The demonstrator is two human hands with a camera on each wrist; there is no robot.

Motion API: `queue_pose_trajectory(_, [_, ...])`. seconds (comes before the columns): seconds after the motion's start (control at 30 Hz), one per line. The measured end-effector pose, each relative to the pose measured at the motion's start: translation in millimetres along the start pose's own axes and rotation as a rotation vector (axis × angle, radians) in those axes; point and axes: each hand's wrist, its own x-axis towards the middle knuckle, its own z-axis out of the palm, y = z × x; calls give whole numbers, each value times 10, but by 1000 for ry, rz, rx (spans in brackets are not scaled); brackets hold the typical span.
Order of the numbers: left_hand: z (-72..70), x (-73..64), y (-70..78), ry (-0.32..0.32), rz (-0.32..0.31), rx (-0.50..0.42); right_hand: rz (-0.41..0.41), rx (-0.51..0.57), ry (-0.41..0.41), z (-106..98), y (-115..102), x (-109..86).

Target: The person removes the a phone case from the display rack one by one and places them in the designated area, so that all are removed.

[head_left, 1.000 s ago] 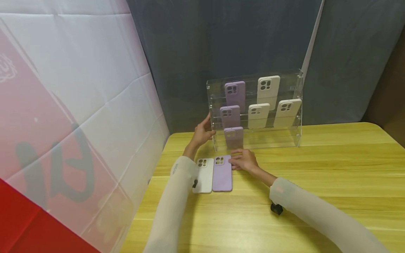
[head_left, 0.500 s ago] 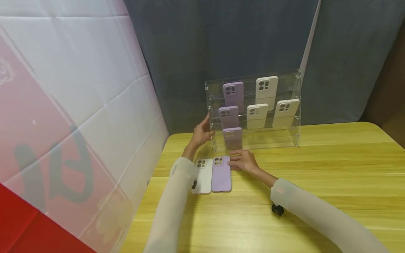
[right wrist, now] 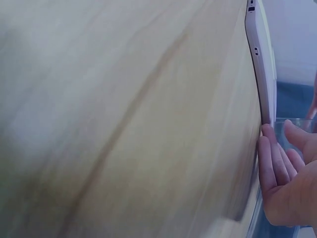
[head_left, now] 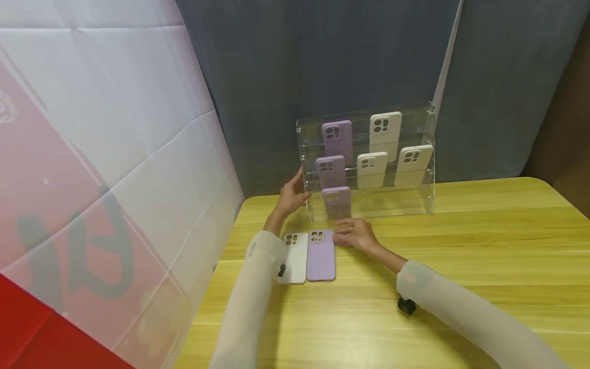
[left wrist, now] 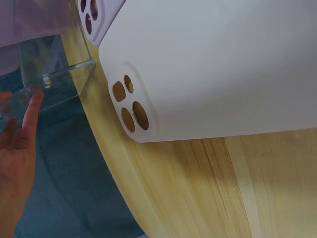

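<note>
My left hand (head_left: 290, 200) holds the left side of a clear acrylic display stand (head_left: 394, 206), thumb in front and other fingers partly hidden behind the side panel. Flat on the table lie a white phone case (head_left: 295, 261) and a purple phone case (head_left: 321, 259), side by side. The left sleeve covers part of the white one. At the purple case's upper right edge rests my right hand (head_left: 357, 236), fingers nearly straight and thumb apart in the right wrist view. The left wrist view shows the white case (left wrist: 208, 69) close up.
Purple cases (head_left: 338, 141) stand in a column at the stand's left. Several white cases (head_left: 372, 171) fill slots on its upper tiers. A white printed cloth (head_left: 184, 169) hangs at the left, a dark curtain (head_left: 295, 61) behind the wooden table (head_left: 484, 246).
The whole scene has shifted slightly left as the head view turned. Both hands keep their places at the stand and the purple case.
</note>
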Motion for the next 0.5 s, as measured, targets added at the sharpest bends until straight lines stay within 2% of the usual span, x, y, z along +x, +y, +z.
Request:
queue_pose_trajectory(0.27, [5, 1, -1, 0, -9, 13, -20, -58, 43, -106, 30, -15])
queue_pose_trajectory(0.5, [2, 7, -15, -2, -3, 18, -131, -197, 140, -252, 33, -26])
